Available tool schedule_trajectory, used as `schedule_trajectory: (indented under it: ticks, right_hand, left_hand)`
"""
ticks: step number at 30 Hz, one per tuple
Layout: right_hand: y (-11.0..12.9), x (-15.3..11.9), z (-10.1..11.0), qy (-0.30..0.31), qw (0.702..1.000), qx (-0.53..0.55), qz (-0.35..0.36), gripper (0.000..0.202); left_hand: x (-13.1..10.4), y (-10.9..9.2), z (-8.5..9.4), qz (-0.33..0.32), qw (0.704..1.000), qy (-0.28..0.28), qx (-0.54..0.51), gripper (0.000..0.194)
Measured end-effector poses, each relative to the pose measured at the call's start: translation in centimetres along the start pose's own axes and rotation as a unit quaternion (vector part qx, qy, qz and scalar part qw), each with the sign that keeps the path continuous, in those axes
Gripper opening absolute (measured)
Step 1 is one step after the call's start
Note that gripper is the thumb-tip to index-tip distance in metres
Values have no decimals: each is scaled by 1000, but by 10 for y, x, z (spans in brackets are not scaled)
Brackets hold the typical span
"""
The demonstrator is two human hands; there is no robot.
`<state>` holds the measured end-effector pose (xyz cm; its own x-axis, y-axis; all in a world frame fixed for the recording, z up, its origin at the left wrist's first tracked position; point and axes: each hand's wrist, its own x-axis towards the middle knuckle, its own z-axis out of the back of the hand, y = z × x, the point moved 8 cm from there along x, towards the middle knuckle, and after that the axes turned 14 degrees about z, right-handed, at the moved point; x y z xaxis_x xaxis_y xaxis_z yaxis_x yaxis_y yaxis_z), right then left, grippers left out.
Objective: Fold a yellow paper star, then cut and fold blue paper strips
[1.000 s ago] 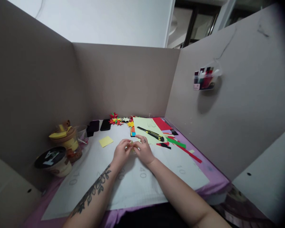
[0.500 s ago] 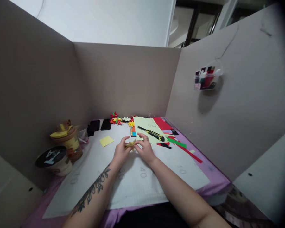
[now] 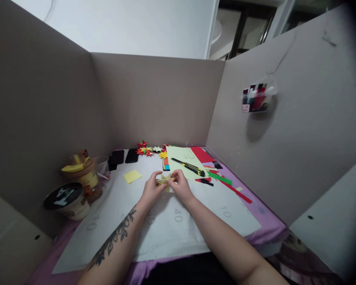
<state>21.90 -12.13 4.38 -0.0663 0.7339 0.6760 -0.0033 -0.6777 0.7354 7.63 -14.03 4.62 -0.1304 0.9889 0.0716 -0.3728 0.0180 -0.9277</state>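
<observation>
1. Left hand (image 3: pixel 150 190): grip pinched on the left side of a small folded yellow paper piece (image 3: pixel 164 180), fingertips closed around it; forearm tattooed.
2. Right hand (image 3: pixel 180 186): grip pinched on the right side of the same piece, fingers curled in over it, so both hands meet at it.
3. Folded yellow paper piece: held between the two hands just above the white cutting mat (image 3: pixel 166 221), near the middle of the desk (image 3: pixel 269 225); its exact shape is too small to tell.
4. White cutting mat: lies flat under the hands, printed with faint numbers, on a purple cover.
5. Yellow square note (image 3: pixel 132 176): flat on the mat, left of the hands and apart from them.
6. Pale green sheet (image 3: pixel 184 156): just beyond the right hand, with a black-and-yellow utility knife (image 3: pixel 188 167) lying across it.
7. Red sheet (image 3: pixel 201 154): behind the green sheet, partly under it.
8. Paper strips (image 3: pixel 222 182), red, green and black: scattered to the right of the knife.
9. Folded paper stars (image 3: pixel 148 149), several colours: clustered at the far edge by the back partition.
10. Two black objects (image 3: pixel 124 157): left of the stars.
11. Containers (image 3: pixel 77 186): far left, against the cardboard partition (image 3: pixel 41 111).
12. Clear holder (image 3: pixel 256 97): fixed to the right partition wall.
</observation>
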Motion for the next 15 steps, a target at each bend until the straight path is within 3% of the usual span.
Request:
schedule_trajectory:
  ticks: [5,10,15]
  right_hand:
    - [-15,-5,-3,-26,991,96,-84,34]
    - [-15,-4,1,-33,992,83,-90,29]
    - [-17,-3,0,-25,991,83,-102,29]
  left_hand:
    - [1,7,-6,31,998,33,-34,55]
    - [2,14,-13,83,991,68,-79,49]
    - [2,13,-11,88,990,70,-83,43]
